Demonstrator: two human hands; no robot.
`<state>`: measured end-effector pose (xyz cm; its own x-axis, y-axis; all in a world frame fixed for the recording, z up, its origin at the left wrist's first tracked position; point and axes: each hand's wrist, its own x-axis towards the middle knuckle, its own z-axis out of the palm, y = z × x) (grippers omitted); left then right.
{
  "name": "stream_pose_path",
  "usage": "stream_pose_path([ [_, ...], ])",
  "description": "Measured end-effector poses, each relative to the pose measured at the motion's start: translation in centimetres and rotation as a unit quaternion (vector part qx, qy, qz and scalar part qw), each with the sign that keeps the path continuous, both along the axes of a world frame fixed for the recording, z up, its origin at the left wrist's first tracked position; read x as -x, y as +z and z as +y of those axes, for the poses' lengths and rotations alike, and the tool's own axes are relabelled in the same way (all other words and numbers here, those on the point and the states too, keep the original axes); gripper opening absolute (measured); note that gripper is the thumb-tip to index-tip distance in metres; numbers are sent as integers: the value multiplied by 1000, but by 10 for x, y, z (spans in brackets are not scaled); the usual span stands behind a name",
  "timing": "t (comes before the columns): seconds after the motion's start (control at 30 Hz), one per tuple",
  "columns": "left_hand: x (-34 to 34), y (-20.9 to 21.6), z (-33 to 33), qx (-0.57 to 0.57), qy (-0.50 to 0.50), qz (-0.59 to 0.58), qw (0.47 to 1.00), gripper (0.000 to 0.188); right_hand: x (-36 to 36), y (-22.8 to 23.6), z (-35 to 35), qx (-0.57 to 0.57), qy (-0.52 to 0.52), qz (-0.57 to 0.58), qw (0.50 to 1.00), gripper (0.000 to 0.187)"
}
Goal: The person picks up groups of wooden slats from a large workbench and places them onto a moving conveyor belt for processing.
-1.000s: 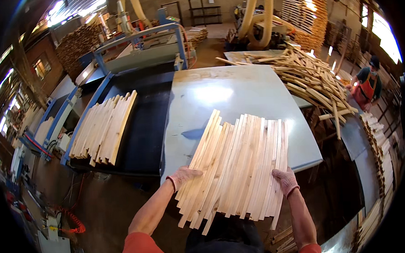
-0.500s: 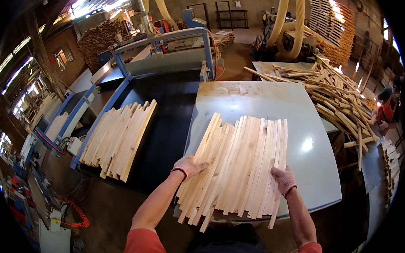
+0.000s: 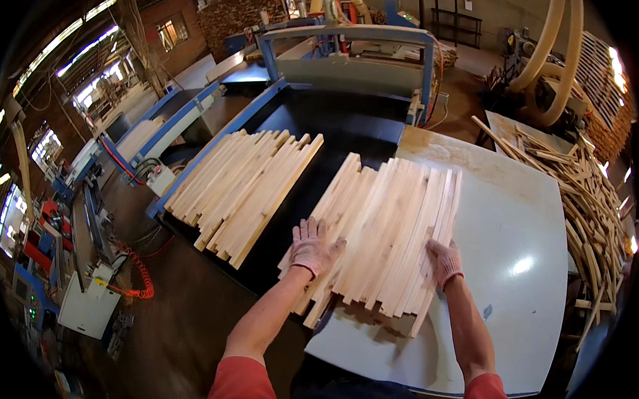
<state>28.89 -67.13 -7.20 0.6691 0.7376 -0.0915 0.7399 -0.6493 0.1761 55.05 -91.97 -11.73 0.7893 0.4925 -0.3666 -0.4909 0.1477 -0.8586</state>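
Observation:
A side-by-side batch of pale wooden strips (image 3: 385, 232) with uneven ends lies partly over the black conveyor belt (image 3: 330, 124) and partly over the white tabletop (image 3: 509, 223). My left hand (image 3: 314, 248), in a knitted glove, lies flat with fingers spread on the batch's left side. At the right edge, my gloved right hand (image 3: 446, 260) grips the outermost strips; its fingers are partly hidden. A second batch of wooden strips (image 3: 248, 192) rests on the belt further left, with a strip of black belt between the two.
A blue machine frame (image 3: 348, 31) spans the belt's far end. Loose offcuts (image 3: 584, 209) are heaped right of the tabletop. Yellowish ducts (image 3: 555, 54) hang at the back right. A coiled red hose (image 3: 141, 275) and a white box (image 3: 89, 306) stand at left.
The held batch has moved left off the tabletop, partly onto the belt. My left hand has gone from holding the batch's edge to lying flat on top. The view has turned left.

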Motion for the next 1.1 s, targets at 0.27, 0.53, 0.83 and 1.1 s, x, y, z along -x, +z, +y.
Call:
stream_pose_path([
  [0.27, 56, -29, 118, -116, -10, -59, 991, 98, 28, -7, 119, 85, 41, -60, 994, 56],
  [0.53, 52, -6, 125, -94, -11, -59, 994, 95, 37, 75, 136, 573, 182, -253, 758, 94],
  [0.83, 66, -15, 138, -37, -113, -109, 987, 92, 71, 71, 155, 566, 67, -232, 789, 88],
  [1.1, 61, -5, 127, -63, -119, -64, 989, 88, 91, 73, 164, 570, 84, -430, 695, 86],
])
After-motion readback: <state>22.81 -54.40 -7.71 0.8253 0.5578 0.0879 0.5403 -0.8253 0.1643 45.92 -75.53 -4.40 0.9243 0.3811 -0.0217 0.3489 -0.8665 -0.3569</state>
